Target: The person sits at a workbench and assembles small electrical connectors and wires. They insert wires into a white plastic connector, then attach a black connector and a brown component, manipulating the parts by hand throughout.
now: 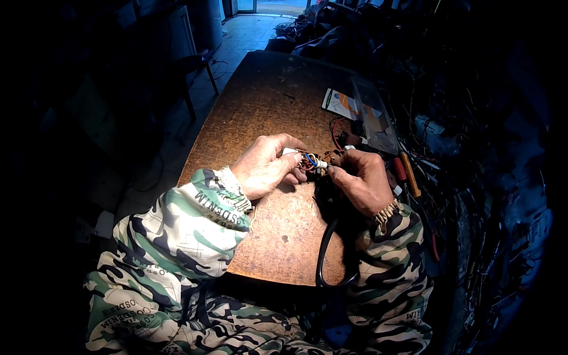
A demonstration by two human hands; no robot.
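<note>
Over the middle of the table, my left hand [269,165] is closed, thumb and fingers gripping a small wired part whose kind is mostly hidden by the fingers. A white piece [290,152] of it shows between them. Thin blue, yellow and dark reddish wires [310,160] run from there to a small white connector [321,164]. My right hand [362,180] pinches at this connector's right side with thumb and forefinger. Below the hands, a thick black cable [322,251] hangs in a loop past the near edge of the table.
The brown wooden table [266,236] has a card with an orange print [341,104] and a clear plastic case [376,118] at its far right. Red-handled [400,170] and yellow-handled [410,174] tools lie along the right side, beside tangled wires. A dark chair [192,71] stands far left.
</note>
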